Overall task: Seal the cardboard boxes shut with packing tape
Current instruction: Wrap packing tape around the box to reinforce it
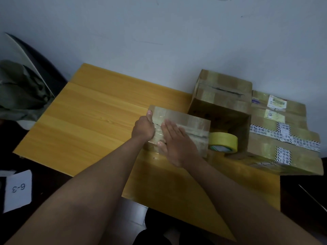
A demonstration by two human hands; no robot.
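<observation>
A small cardboard box (191, 121) with clear tape over its top lies near the middle of the yellow wooden table (92, 117). My left hand (144, 127) grips the box's left end, thumb up on the top edge. My right hand (177, 142) lies flat with straight fingers on the taped top, pressing it down. A roll of yellowish packing tape (223, 142) stands on edge just right of this box, touching neither hand.
A taller taped box (221, 98) stands behind the roll. Flat taped boxes with labels (283, 131) are stacked at the table's right edge. A wall runs behind. A chair with green cloth (21, 92) and a card marked 6-3 (17, 189) are at left.
</observation>
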